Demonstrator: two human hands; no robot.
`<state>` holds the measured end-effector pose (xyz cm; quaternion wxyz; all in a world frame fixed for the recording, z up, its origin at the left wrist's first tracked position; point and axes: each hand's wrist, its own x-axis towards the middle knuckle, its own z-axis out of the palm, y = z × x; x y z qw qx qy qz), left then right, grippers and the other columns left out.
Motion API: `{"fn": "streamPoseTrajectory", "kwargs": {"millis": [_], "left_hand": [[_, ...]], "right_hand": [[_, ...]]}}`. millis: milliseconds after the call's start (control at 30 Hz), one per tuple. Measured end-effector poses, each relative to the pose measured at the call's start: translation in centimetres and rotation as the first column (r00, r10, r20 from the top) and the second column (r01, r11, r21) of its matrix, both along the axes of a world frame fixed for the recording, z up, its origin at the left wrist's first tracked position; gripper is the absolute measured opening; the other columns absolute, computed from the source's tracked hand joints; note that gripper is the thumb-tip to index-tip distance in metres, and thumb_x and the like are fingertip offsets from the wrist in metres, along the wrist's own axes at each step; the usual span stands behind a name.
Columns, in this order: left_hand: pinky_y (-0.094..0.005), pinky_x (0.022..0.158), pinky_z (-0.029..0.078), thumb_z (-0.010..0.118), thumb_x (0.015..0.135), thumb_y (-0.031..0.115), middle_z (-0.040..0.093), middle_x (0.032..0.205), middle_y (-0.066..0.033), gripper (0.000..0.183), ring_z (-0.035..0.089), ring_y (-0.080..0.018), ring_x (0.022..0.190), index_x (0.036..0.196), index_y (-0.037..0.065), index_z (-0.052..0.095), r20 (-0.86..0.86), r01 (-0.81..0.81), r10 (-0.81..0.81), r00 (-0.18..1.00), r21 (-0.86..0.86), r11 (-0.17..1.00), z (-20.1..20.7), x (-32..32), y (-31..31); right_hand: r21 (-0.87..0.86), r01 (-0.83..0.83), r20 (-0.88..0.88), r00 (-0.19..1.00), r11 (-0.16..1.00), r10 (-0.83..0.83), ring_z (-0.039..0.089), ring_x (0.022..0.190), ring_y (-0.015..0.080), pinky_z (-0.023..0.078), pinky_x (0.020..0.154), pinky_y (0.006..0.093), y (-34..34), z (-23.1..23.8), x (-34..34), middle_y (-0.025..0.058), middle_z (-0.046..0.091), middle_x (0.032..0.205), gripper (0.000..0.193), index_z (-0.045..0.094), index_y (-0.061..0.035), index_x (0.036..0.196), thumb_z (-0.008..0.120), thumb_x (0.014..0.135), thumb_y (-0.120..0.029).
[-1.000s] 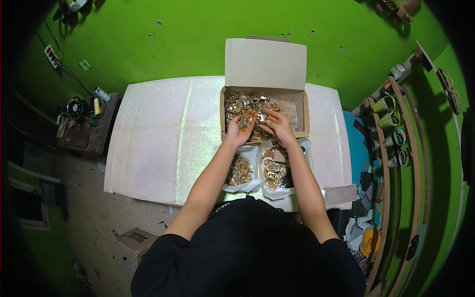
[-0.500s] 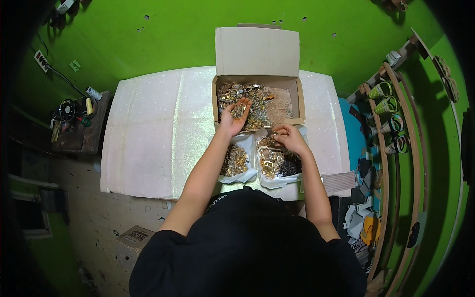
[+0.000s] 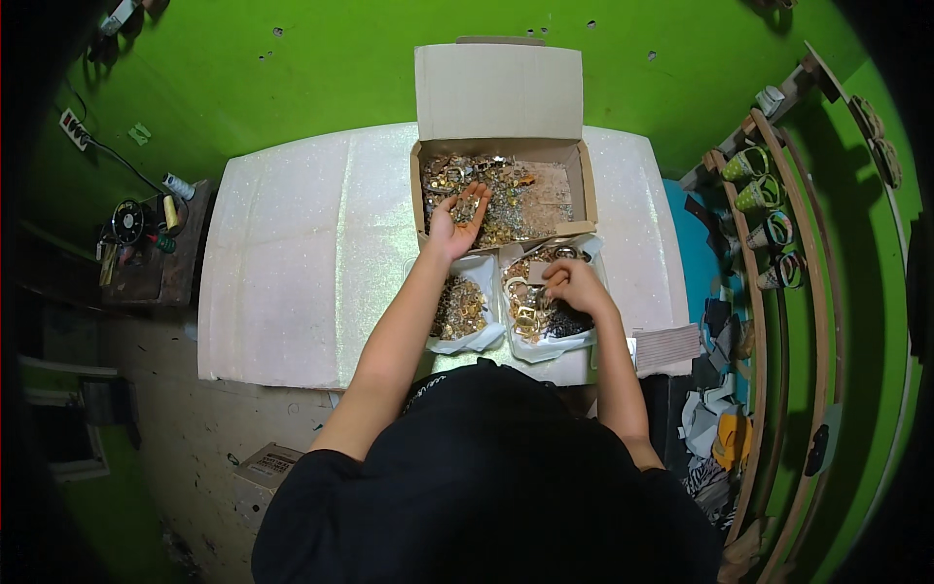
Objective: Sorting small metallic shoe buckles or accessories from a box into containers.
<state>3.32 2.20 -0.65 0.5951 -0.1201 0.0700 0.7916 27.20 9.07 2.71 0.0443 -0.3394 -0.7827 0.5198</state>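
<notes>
My left hand (image 3: pixel 458 223) is palm up over the left part of an open cardboard box (image 3: pixel 592 200), its fingers lightly curled around some small shiny metal pieces. Loose gold and silver bits (image 3: pixel 501 204) cover much of the box floor. Above the right lined tray (image 3: pixel 533 354), my right hand (image 3: pixel 576 287) points down with its fingers drawn together; whatever they hold is too small to make out. That tray contains gold buckles (image 3: pixel 526 319), a pale ring and black beads (image 3: pixel 567 323). Left of it, another plastic-lined tray (image 3: pixel 477 343) is filled with small gold and silver pieces (image 3: pixel 461 310).
Beneath everything is a table with a glittery white cover (image 3: pixel 282 263). A striped grey piece (image 3: pixel 667 347) lies at its right front edge. Thread spools (image 3: pixel 179 185) stand on a dark side table at left. Sandals (image 3: pixel 761 195) hang on a wooden rack (image 3: pixel 812 292) at right.
My right hand has dropped from the tray's far edge toward its middle, over the black beads. My left hand stays palm up over the box. The whole view has shifted slightly.
</notes>
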Motion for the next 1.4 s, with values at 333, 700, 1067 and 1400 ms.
{"fn": "streamPoseTrajectory", "kwargs": {"millis": [333, 700, 1067, 1400], "left_hand": [[-0.0332, 0.086, 0.045, 0.022, 0.089, 0.019, 0.052, 0.102, -0.0177, 0.039, 0.050, -0.0277, 0.100, 0.100, -0.007, 0.048, -0.007, 0.003, -0.003, 1.000, 0.039, 0.999, -0.3, 0.0, 0.1], [-0.0339, 0.086, 0.045, 0.020, 0.088, 0.018, 0.053, 0.102, -0.0168, 0.039, 0.050, -0.0282, 0.101, 0.100, -0.006, 0.048, -0.070, -0.003, 0.003, 0.998, 0.005, 1.000, 0.6, 0.3, -0.1], [-0.0243, 0.064, 0.046, 0.034, 0.086, 0.020, 0.053, 0.085, -0.0073, 0.025, 0.053, -0.0150, 0.073, 0.096, 0.002, 0.048, -0.099, -0.028, 0.008, 0.995, -0.206, 0.978, -0.8, 0.1, 0.0], [-0.0259, 0.056, 0.045, 0.038, 0.085, 0.020, 0.051, 0.077, -0.0059, 0.020, 0.051, -0.0151, 0.068, 0.090, 0.002, 0.046, -0.063, -0.002, -0.008, 0.998, -0.160, 0.987, -1.8, -0.3, 0.1]], "right_hand": [[0.360, 0.018, 0.034, 0.999, 0.933, -0.033, 0.056, 0.058, 0.0148, 0.045, 0.056, 0.0257, -1.4, -1.4, 0.6, 0.0107, 0.059, 0.063, 0.011, 0.058, 0.0038, 0.074, 0.057, 0.063, 0.006], [0.399, 0.045, -0.293, 0.953, 0.916, 0.081, 0.056, 0.072, 0.0260, 0.044, 0.066, 0.0315, -0.9, 4.3, -7.0, 0.0139, 0.057, 0.080, 0.014, 0.058, -0.0004, 0.081, 0.058, 0.069, -0.008], [0.692, -0.096, -0.207, 0.923, 0.716, 0.324, 0.050, 0.091, 0.0278, 0.041, 0.079, 0.0347, 0.1, 2.2, -14.3, 0.0100, 0.053, 0.093, 0.018, 0.060, -0.0073, 0.083, 0.058, 0.065, -0.003], [0.777, -0.133, -0.136, 0.919, 0.615, 0.370, 0.049, 0.087, 0.0231, 0.041, 0.076, 0.0350, 0.3, 2.1, -14.4, 0.0050, 0.052, 0.088, 0.019, 0.059, -0.0072, 0.083, 0.061, 0.064, -0.008]]}}
